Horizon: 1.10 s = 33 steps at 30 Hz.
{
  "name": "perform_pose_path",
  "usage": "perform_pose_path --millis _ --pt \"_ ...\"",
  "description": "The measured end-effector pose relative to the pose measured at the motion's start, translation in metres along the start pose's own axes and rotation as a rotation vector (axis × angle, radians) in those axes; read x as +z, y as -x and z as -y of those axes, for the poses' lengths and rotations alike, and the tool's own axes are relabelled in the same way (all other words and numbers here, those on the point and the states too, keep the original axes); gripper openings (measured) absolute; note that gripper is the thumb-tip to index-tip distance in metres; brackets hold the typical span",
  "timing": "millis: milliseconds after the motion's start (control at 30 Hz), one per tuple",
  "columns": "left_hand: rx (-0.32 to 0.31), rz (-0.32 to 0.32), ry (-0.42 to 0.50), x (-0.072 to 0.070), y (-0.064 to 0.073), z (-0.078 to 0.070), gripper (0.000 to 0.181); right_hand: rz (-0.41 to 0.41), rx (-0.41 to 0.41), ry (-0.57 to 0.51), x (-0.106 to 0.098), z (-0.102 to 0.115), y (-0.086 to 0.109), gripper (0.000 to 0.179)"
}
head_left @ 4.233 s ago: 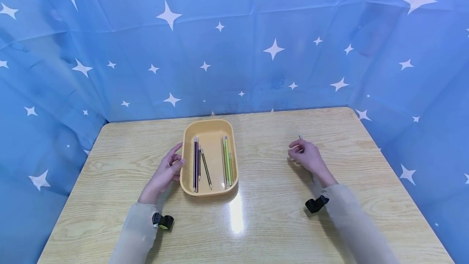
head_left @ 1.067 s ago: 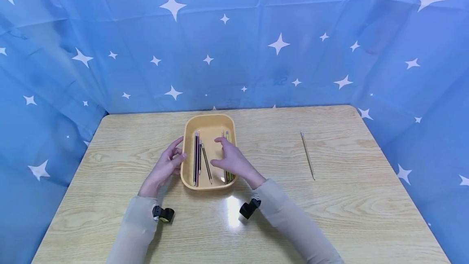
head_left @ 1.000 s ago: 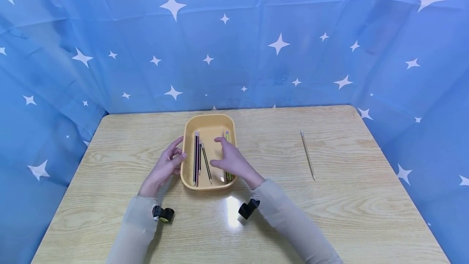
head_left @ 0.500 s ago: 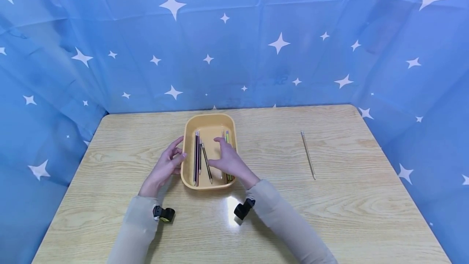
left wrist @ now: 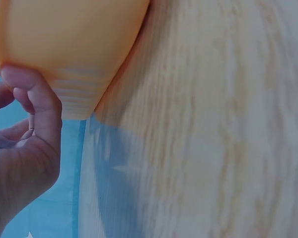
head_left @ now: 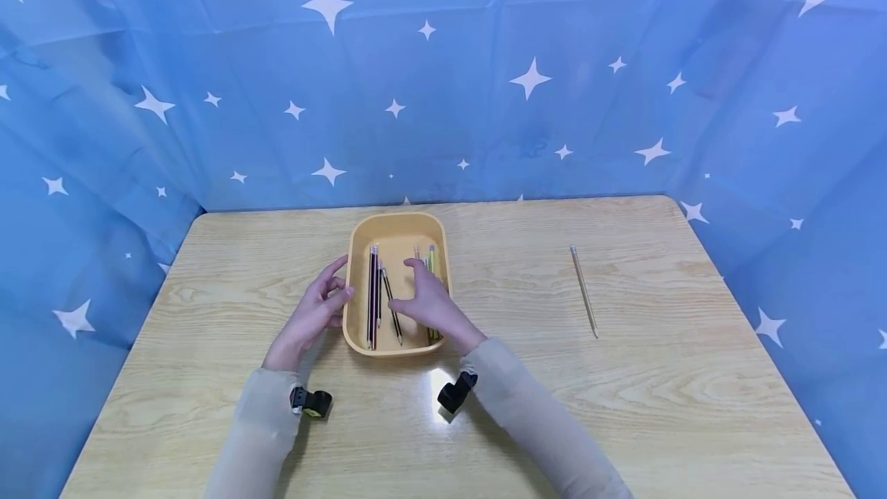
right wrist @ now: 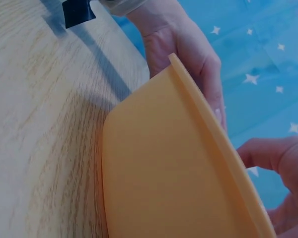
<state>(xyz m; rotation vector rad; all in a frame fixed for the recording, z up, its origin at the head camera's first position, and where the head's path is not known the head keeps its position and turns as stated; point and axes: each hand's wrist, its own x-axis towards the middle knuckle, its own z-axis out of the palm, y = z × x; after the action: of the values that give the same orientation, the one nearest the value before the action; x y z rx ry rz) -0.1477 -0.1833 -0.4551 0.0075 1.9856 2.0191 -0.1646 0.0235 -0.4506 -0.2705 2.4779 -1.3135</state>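
From where I stand, the right hand [head_left: 431, 305] has its thumb and forefinger spread wide over the inside of the tan tray [head_left: 400, 232]; its other fingers are hidden, so I can't tell whether they touch anything. The thumb tip is over a slanted dark pencil [head_left: 396, 323], though contact isn't clear. The left hand [head_left: 312, 319] holds the tray at its left side, thumb on the rim and the forefinger reaching farther along the edge.

Inside, a bunch of dark pencils [head_left: 371, 295] lies along the left wall, with the slanted one just beside it. Some yellow-green pencils [head_left: 433, 252] lie on the right side, partly covered by the right hand. Each wrist carries a small black camera [head_left: 317, 403], just by a pale sleeve [head_left: 256, 430].

The tray sits on the wood-grain counter [head_left: 693, 376]. Well apart from it, to the right, a lone pencil [head_left: 585, 291] lies at a slant. Behind everything hangs a blue curtain [head_left: 242, 60] with white stars.
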Motion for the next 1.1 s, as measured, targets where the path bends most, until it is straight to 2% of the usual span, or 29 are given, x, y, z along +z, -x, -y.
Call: perform_pose_path --millis 167,367,467,633,867,967,1100 --pt "0.005 0.005 0.021 -0.005 -0.005 0.008 0.063 0.029 0.027 0.046 0.004 -0.002 -0.004 0.080" --pt "0.010 0.003 0.026 -0.008 -0.009 0.018 0.062 0.011 0.043 0.192 0.010 -0.004 -0.007 0.076" --pt "0.015 -0.002 0.025 -0.008 -0.010 0.019 0.062 -0.002 0.058 0.254 0.013 -0.003 -0.008 0.074" --pt "0.021 -0.003 0.036 -0.008 -0.010 0.019 0.061 -0.010 0.082 0.281 0.016 -0.004 -0.011 0.069" --pt "0.019 0.003 0.043 -0.008 -0.010 0.017 0.062 -0.017 0.059 0.408 0.018 -0.006 -0.015 0.059" --pt "0.015 0.005 0.050 -0.008 -0.009 0.017 0.062 -0.019 0.060 0.413 0.018 -0.005 -0.016 0.057" --pt "0.009 0.006 0.054 -0.007 -0.009 0.015 0.062 -0.021 0.063 0.354 0.017 -0.005 -0.015 0.054"
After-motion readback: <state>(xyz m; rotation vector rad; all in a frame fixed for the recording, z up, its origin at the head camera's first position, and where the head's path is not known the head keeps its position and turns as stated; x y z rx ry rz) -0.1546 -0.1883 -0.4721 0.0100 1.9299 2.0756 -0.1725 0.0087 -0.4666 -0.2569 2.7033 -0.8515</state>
